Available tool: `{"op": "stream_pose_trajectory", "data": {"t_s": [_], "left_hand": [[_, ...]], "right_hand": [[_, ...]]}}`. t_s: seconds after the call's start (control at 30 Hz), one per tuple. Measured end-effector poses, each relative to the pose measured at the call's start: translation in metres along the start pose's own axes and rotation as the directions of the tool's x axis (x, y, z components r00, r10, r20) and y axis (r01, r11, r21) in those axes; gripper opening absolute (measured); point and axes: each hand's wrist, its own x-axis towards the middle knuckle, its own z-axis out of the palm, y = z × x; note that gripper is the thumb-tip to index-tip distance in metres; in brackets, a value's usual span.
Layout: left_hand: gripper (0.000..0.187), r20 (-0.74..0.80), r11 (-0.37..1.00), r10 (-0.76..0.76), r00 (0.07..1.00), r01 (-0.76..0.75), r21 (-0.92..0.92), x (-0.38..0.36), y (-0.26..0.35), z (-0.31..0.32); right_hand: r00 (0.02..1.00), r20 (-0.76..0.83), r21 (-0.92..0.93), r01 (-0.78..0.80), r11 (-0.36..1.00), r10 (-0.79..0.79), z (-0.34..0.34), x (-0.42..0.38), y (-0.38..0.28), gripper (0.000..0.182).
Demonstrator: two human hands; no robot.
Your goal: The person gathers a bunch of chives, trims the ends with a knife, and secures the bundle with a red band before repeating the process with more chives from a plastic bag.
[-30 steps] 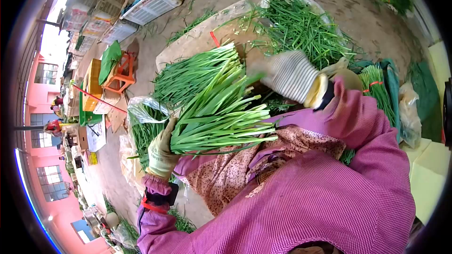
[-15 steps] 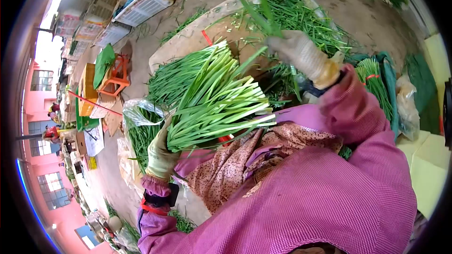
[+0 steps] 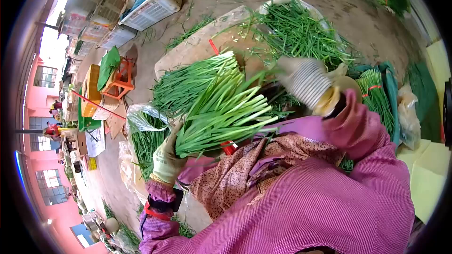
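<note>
My left hand (image 3: 167, 160), in a pale glove, is closed around the leafy end of a bunch of garlic chives (image 3: 221, 122). The white stem ends fan out to the right above my lap. Another pile of chives (image 3: 186, 82) lies just beyond it on a board (image 3: 176, 56). My gloved right hand (image 3: 303, 82) is smeared by motion to the right of the stem ends. Its fingers are blurred, with a faint green streak beside them. Behind it lies a heap of loose chives (image 3: 301, 28) on a pale sheet.
Tied chives (image 3: 372, 84) with a red band stand at right beside a clear plastic bag (image 3: 408, 113). More greens fill a plastic bag (image 3: 146, 131) at left. Further off are an orange stool (image 3: 120, 80), a white crate (image 3: 153, 7) and stacked boxes (image 3: 84, 4).
My right hand has come down slightly; the long green blades raised above it before no longer show there. My left hand keeps its hold on the bunch. The whole view has shifted slightly.
</note>
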Motion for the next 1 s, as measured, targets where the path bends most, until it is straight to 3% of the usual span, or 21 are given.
{"op": "stream_pose_trajectory", "data": {"t_s": [0.03,0.07,0.1,0.17,0.2,0.27,0.3,0.37,0.4,0.47,0.5,0.57,0.63,0.7,0.73,0.77,0.8,0.83,0.87,0.9,1.0], "left_hand": [[0.076,0.000,1.000,0.008,1.000,-0.008,-0.005,-0.003,-0.002,-0.001],[0.076,-0.011,0.999,-0.017,1.000,0.016,-0.044,-0.006,-0.008,0.000],[0.076,-0.020,0.999,0.021,1.000,-0.020,0.039,-0.006,-0.007,-0.001],[0.077,-0.033,0.997,0.045,0.998,-0.043,0.071,-0.006,-0.010,0.002],[0.077,-0.024,0.996,0.053,0.998,-0.052,0.067,-0.003,-0.005,0.002],[0.077,0.043,0.991,-0.042,0.998,0.036,0.129,0.002,0.011,0.001],[0.077,0.047,0.991,-0.042,0.998,0.036,0.127,0.004,0.012,0.002],[0.074,0.056,0.983,0.003,0.998,-0.013,0.185,0.008,0.015,0.002],[0.072,0.072,0.976,-0.052,0.996,0.036,0.215,0.008,0.027,-0.001],[0.072,0.062,0.981,-0.012,0.998,0.000,0.195,0.006,0.019,0.000],[0.072,0.045,0.985,0.021,0.999,-0.029,0.169,0.005,0.016,0.000],[0.076,0.031,0.987,0.037,0.999,-0.041,0.158,0.001,0.013,-0.002],[0.075,0.018,0.999,-0.011,1.000,0.010,0.044,-0.005,0.003,0.001],[0.075,0.002,0.998,-0.058,0.998,0.058,0.005,-0.006,0.002,0.004],[0.075,0.004,0.999,-0.053,0.999,0.053,0.013,-0.004,0.003,0.006],[0.075,0.015,0.999,-0.049,0.999,0.049,0.021,-0.004,0.005,0.008],[0.076,0.008,0.997,-0.005,1.000,0.005,0.075,0.000,0.011,0.009],[0.076,0.014,0.997,-0.003,1.000,0.002,0.073,0.002,0.017,0.010],[0.076,0.017,0.993,-0.001,1.000,-0.001,0.120,0.004,0.022,0.011],[0.077,0.020,0.986,0.002,1.000,-0.005,0.169,0.005,0.024,0.012],[0.077,0.036,0.980,0.015,0.999,-0.022,0.197,0.006,0.031,0.012]], "right_hand": [[0.991,-0.089,0.436,-0.049,0.899,0.097,-0.003,0.003,0.018,0.024],[0.975,-0.217,0.053,0.050,0.997,-0.038,-0.007,0.014,0.047,0.024],[0.979,-0.196,-0.179,-0.099,0.979,0.063,-0.019,0.022,0.049,0.018],[0.999,-0.036,0.187,0.003,0.982,0.004,-0.029,0.027,0.043,0.031],[0.999,-0.038,0.182,-0.008,0.983,0.015,-0.033,0.025,0.030,0.031],[0.938,0.343,0.345,-0.180,0.921,0.055,-0.033,0.020,-0.009,0.034],[0.925,0.370,0.259,-0.011,0.966,-0.089,-0.028,0.020,-0.016,0.032],[0.880,0.419,0.086,0.208,0.974,-0.225,-0.010,0.013,-0.032,0.026],[0.874,0.407,0.046,0.272,0.961,-0.266,-0.002,0.012,-0.034,0.024],[0.878,0.310,-0.110,0.414,0.903,-0.365,0.014,0.014,-0.026,0.018],[0.924,0.114,-0.286,0.383,0.878,-0.366,0.015,0.012,-0.018,0.016],[0.938,0.013,-0.228,0.339,0.913,-0.345,0.000,0.023,0.012,0.016],[0.980,0.024,-0.127,0.201,0.971,-0.199,-0.012,0.041,0.058,0.027],[1.000,0.003,-0.136,0.014,0.991,-0.014,-0.033,0.040,0.046,0.025],[1.000,-0.021,0.131,0.013,0.991,-0.010,-0.031,0.037,0.031,0.034],[0.964,0.241,0.205,-0.163,0.965,0.111,-0.034,0.032,0.014,0.037],[0.848,0.491,0.228,-0.347,0.909,0.201,-0.042,0.027,-0.012,0.041],[0.893,0.449,0.140,-0.104,0.985,0.030,-0.037,0.017,-0.025,0.044],[0.899,0.429,0.035,0.077,0.996,-0.085,-0.014,0.007,-0.028,0.033],[0.839,0.539,0.013,0.078,0.997,-0.072,-0.005,0.004,-0.039,0.029],[0.874,0.445,0.039,0.200,0.979,-0.196,0.024,-0.008,-0.042,0.026]]}}
